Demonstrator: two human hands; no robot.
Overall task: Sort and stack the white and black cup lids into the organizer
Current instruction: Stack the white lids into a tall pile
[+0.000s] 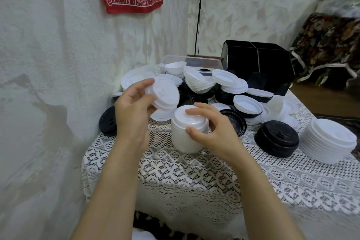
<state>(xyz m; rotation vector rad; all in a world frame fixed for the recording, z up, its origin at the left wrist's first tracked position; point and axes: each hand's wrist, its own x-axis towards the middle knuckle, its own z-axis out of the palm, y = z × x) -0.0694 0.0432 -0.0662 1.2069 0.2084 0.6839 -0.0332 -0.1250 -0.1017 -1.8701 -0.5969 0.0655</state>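
Item under handling: a small nested bunch of white lids, thin moulded plastic. It is judged very light, springy rather than stiff, smooth enough to slide apart, and liable to crease if squeezed across the dome, so it is best taken at the rim. The left grip has its fingers curled round this bunch, holding it tilted in the air, just above and left of a white stack standing on the bench. The right grip closes thumb and fingers round that stack's top. Count: three upright stacks, namely this one, a black stack and a second white stack to the right. One black lid lies alone at the left edge. The mixed heap behind is too overlapped to count fairly. One black organizer stands beyond the heap, beside one clear tub.
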